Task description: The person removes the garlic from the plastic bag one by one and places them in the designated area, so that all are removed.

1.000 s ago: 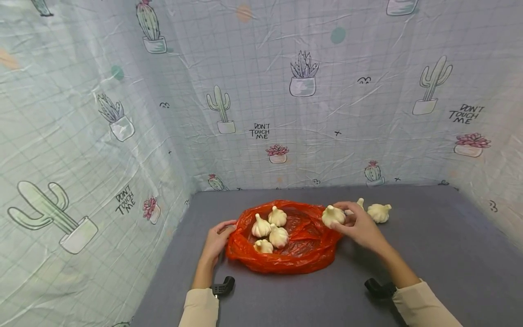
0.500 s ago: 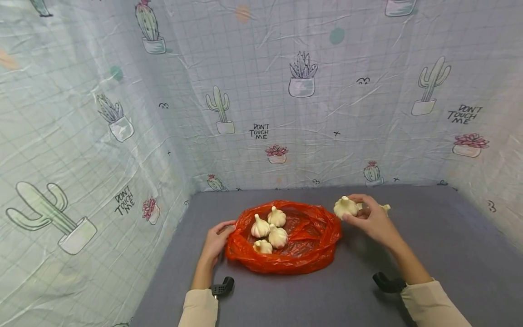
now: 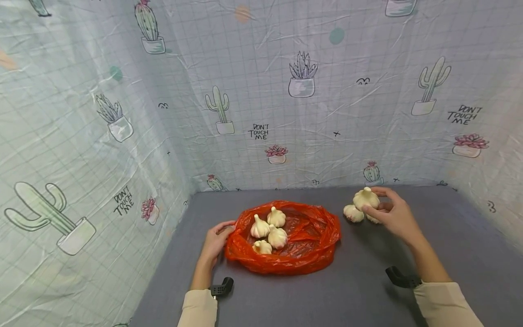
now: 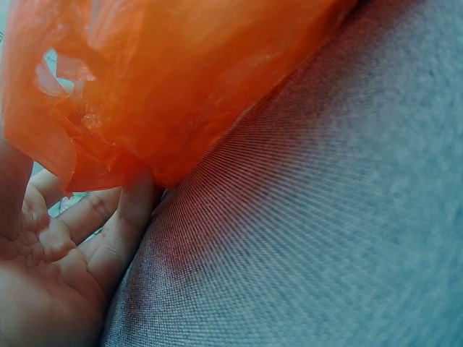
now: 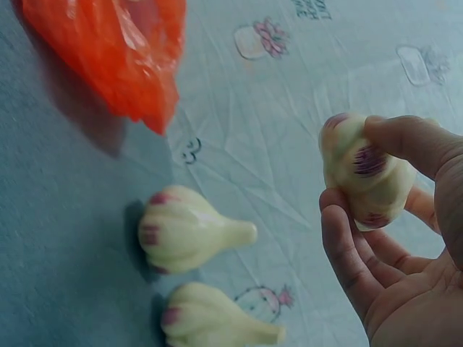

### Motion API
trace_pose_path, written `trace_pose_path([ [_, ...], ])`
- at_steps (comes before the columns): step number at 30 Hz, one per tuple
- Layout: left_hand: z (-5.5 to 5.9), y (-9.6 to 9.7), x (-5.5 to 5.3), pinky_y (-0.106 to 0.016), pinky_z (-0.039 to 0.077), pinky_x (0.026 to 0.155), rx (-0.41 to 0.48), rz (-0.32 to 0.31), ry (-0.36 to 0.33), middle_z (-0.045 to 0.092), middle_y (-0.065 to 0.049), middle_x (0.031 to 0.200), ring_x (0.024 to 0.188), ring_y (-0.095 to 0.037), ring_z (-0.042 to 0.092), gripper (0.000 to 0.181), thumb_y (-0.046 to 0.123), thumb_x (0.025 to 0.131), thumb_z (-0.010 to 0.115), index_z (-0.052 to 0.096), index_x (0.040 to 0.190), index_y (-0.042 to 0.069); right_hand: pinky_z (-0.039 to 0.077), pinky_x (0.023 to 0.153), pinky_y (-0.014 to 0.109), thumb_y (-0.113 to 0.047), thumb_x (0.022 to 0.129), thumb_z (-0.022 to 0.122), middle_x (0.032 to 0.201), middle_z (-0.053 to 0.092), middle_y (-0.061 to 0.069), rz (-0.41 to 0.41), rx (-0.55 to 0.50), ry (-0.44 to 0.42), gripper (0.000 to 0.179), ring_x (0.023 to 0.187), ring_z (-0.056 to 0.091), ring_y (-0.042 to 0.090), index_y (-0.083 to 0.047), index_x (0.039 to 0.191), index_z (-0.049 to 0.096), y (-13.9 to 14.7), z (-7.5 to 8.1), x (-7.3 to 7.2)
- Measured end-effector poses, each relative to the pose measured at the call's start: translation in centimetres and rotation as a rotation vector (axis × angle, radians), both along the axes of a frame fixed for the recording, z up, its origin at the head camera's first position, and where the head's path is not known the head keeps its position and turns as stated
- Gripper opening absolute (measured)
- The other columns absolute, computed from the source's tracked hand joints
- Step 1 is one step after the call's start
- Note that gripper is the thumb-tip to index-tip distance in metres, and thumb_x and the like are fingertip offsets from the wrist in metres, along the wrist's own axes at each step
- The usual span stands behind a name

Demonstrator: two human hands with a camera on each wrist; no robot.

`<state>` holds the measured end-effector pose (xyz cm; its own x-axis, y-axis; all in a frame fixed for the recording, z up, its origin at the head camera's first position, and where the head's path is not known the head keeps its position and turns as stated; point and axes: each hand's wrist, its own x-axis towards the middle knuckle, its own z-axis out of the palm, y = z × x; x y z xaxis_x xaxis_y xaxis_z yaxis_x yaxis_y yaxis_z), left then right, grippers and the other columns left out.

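Garlic [image 3: 365, 200] moved rightward, purple in wrist view

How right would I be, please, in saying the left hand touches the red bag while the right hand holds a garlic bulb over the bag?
The place is wrong: the head view shows the right hand holding the bulb to the right of the bag, while the left hand touches the bag.

We see the right hand [image 3: 395, 214] has carried its garlic bulb [image 3: 365, 199] away from the red bag [image 3: 282, 264] toward two o'clock.
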<state>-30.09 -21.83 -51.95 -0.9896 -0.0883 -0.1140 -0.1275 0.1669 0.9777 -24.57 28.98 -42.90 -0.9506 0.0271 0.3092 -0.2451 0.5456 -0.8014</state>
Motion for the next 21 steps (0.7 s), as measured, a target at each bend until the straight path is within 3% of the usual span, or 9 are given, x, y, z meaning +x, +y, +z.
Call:
trace_pose_path([
  [5, 0.1, 0.0, 0.1, -0.028, 0.057, 0.077, -0.001, -0.007, -0.001, 0.074, -0.010, 0.117, 0.091, -0.015, 0.070, 0.033, 0.029, 0.098, 0.069, 0.071, 0.127, 0.013, 0.052, 0.062, 0.028, -0.031, 0.095, 0.074, 0.141, 0.046, 0.011, -0.045, 0.000, -0.016, 0.066, 0.087, 0.061, -0.011, -0.011, 0.151, 0.045, 1.5, 0.3, 0.2],
  [13, 0.2, 0.0, 0.2, -0.027, 0.057, 0.075, 0.002, -0.017, 0.016, 0.074, -0.010, 0.115, 0.088, -0.013, 0.070, 0.035, 0.029, 0.098, 0.069, 0.071, 0.127, 0.010, 0.050, 0.065, 0.021, -0.034, 0.096, 0.072, 0.144, 0.043, 0.020, -0.131, -0.010, -0.034, 0.069, 0.084, 0.057, -0.015, -0.012, 0.154, 0.042, 3.6, 0.2, 0.2],
  [21, 0.2, 0.0, 0.2, -0.028, 0.056, 0.076, 0.033, -0.029, 0.030, 0.075, -0.009, 0.113, 0.088, -0.013, 0.069, 0.034, 0.024, 0.098, 0.069, 0.070, 0.128, 0.008, 0.047, 0.064, 0.017, -0.044, 0.097, 0.068, 0.151, 0.037, 0.029, -0.189, -0.014, -0.109, 0.074, 0.086, 0.049, -0.021, -0.015, 0.157, 0.038, 5.3, 0.1, 0.5],
])
